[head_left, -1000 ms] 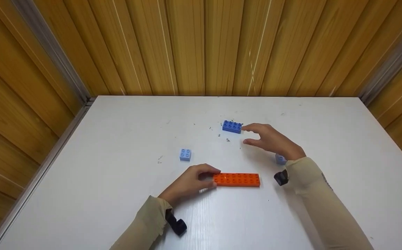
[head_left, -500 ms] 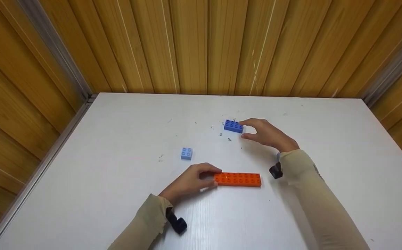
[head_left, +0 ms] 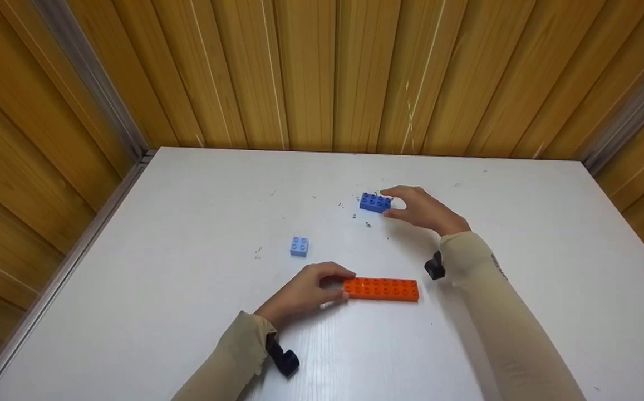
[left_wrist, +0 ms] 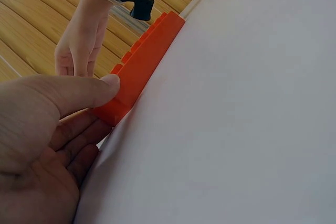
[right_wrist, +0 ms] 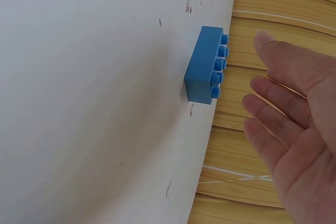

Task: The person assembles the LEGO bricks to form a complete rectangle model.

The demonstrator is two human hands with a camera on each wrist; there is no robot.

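Observation:
A long orange toy building brick lies studs up on the white table. Thumb and fingers of my left hand pinch its left end; in the left wrist view the thumb presses the near side of the orange brick. Farther back sits a dark blue studded brick, two studs wide. My right hand is at its right end, thumb and fingers spread to either side. The right wrist view has that hand apart from the blue brick, holding nothing.
A small light blue brick stands on the white table, beyond the left hand. Dark scuff marks surround the blue brick. Wood-patterned panels rise behind the table's back edge. Each wrist wears a black camera mount.
My right hand has moved left and slightly back, bringing its fingers around the dark blue brick's right end. Its arm now hides a second light blue brick. The left hand keeps still.

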